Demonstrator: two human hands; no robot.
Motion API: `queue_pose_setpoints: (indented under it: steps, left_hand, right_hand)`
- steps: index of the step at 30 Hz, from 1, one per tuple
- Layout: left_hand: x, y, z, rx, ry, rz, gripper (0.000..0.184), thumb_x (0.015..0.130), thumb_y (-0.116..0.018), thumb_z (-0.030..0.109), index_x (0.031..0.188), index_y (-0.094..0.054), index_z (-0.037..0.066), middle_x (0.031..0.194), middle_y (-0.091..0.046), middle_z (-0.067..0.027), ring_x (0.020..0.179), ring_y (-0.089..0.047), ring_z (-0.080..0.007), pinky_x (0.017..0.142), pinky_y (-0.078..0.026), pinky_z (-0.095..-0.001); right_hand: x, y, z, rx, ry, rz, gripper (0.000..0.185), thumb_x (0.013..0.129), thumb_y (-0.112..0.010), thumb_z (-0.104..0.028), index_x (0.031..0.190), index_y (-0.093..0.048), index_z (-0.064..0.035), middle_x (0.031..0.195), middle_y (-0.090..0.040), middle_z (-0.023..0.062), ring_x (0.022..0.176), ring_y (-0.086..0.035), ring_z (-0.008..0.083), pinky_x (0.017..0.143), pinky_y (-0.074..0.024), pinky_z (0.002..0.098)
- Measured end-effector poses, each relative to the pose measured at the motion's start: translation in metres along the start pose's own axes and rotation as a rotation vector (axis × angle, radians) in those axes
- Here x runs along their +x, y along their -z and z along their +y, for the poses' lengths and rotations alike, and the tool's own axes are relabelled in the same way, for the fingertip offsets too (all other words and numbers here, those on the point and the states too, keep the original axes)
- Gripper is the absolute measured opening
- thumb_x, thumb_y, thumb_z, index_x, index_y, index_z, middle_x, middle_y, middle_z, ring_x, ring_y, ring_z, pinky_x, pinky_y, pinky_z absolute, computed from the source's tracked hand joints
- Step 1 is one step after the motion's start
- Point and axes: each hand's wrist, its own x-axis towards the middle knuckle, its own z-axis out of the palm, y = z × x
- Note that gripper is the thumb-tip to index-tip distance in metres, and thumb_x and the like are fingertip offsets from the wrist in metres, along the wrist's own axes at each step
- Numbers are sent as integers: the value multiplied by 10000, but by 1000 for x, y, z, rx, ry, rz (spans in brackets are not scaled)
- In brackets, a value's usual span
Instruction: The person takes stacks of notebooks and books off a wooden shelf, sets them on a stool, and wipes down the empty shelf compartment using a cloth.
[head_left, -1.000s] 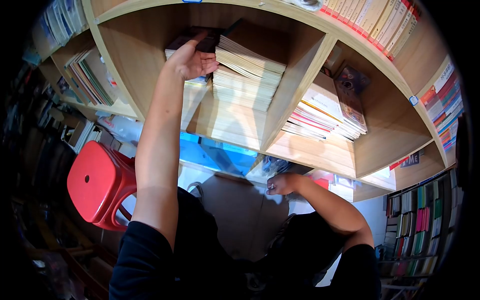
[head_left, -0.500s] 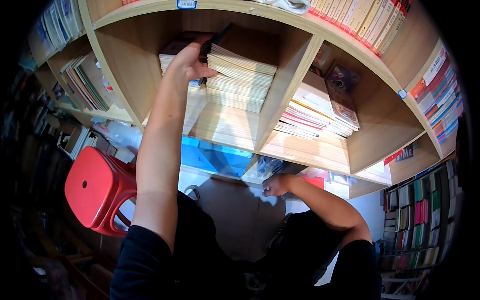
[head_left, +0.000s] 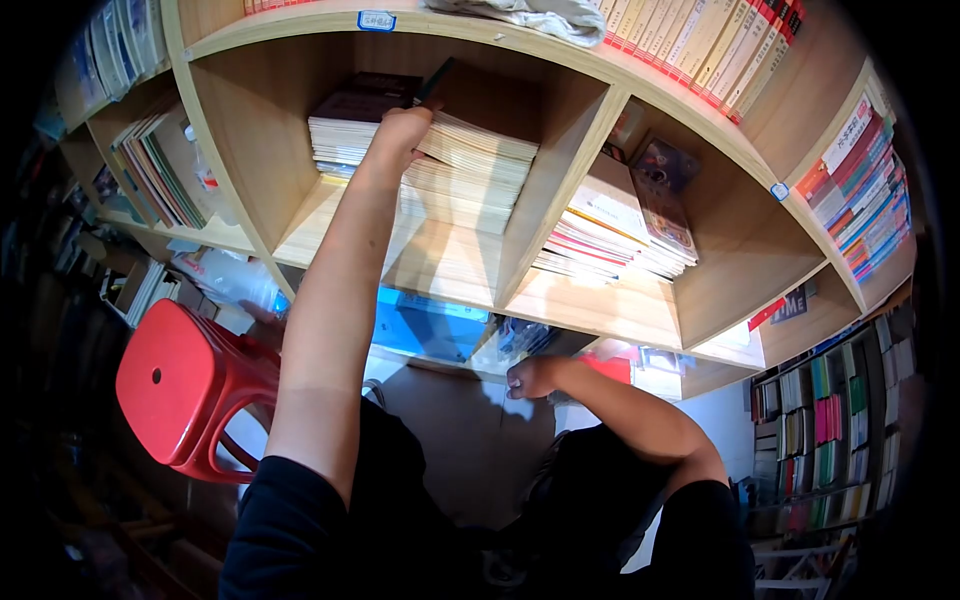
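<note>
Your left hand (head_left: 403,133), part-closed, touches the left edge of the booklet stack (head_left: 475,172) inside the shelf (head_left: 440,262); hold unclear. Your right hand (head_left: 537,377) curls, contents indiscernible. Stack likely heavy, flexible, slide-prone: grip opposite edges.

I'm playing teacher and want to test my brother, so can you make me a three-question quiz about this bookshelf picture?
1. Which hand is touching the tall stack of books?
2. True or false: the stool is blue.
3. What shares the tall stack's compartment?
A) A drink bottle
B) A shorter stack
C) A folded umbrella

Key: 1. The left hand. 2. False, it is red. 3. B.
</note>
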Motion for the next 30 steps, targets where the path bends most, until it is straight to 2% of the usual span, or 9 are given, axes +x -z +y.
queue_pose_setpoints:
  steps: [6,9,10,12,14,16,20,25,30]
  left_hand:
    - [0,-2,-3,-16,-74,126,360,888,-621,332,1110,-689,56,993,-670,-100,883,-610,-199,621,-504,-319]
    - [-8,6,-10,-38,-104,105,395,856,-671,369,963,-691,-11,868,-671,-94,738,-618,-189,529,-506,-298]
    - [-30,11,3,-13,-32,67,573,819,-704,396,1124,-605,-78,1005,-669,-143,891,-620,-208,689,-522,-344]
    - [-60,21,9,-27,-71,-38,531,823,-696,423,1079,-647,-40,981,-682,-112,891,-635,-186,717,-524,-326]
    - [-72,30,0,-9,-55,21,488,834,-671,452,1032,-682,6,994,-688,-89,903,-638,-175,735,-524,-305]
    - [-82,37,-4,-11,-23,28,470,846,-644,450,1084,-668,46,1019,-675,-61,893,-631,-176,746,-529,-295]
    - [-99,48,2,-76,-22,-117,450,851,-633,412,1162,-610,87,1062,-630,-49,941,-627,-180,801,-550,-326]
    - [-87,57,10,-254,191,-283,480,850,-664,427,1178,-615,80,1099,-662,-82,980,-664,-233,784,-585,-400]
    - [-76,52,10,-284,242,-313,510,832,-685,479,1175,-645,104,1096,-679,-84,1001,-663,-241,816,-573,-461]
  right_hand:
    - [1,7,-5,-44,-11,41,537,885,-579,-512,1195,-623,-74,1165,-652,187,1099,-606,364,946,-470,416]
    - [-13,15,-19,-26,38,113,509,867,-560,-483,1110,-665,-49,1124,-670,192,1063,-626,350,907,-491,418]
    - [-10,10,-16,-30,49,130,482,877,-555,-469,1090,-673,-54,1099,-678,186,1051,-631,347,901,-492,418]
    - [-17,11,-21,-30,93,118,476,882,-552,-471,1088,-671,-58,1073,-685,171,1028,-641,348,891,-494,417]
    - [-30,12,-22,23,120,115,482,882,-556,-473,1111,-663,-63,1080,-682,177,1033,-636,353,895,-488,419]
    - [-37,13,-21,25,120,78,489,881,-559,-477,1121,-659,-63,1087,-679,178,1039,-632,354,897,-485,422]
    - [-38,15,-11,38,100,56,510,882,-564,-482,1147,-641,-53,1107,-670,181,1058,-620,356,904,-478,429]
    - [-45,24,-11,52,105,116,492,886,-564,-475,1135,-647,-59,1087,-675,174,1044,-625,350,896,-481,424]
    - [-42,16,-5,39,129,159,476,887,-565,-470,1094,-665,-54,1046,-684,167,1014,-631,352,872,-488,423]
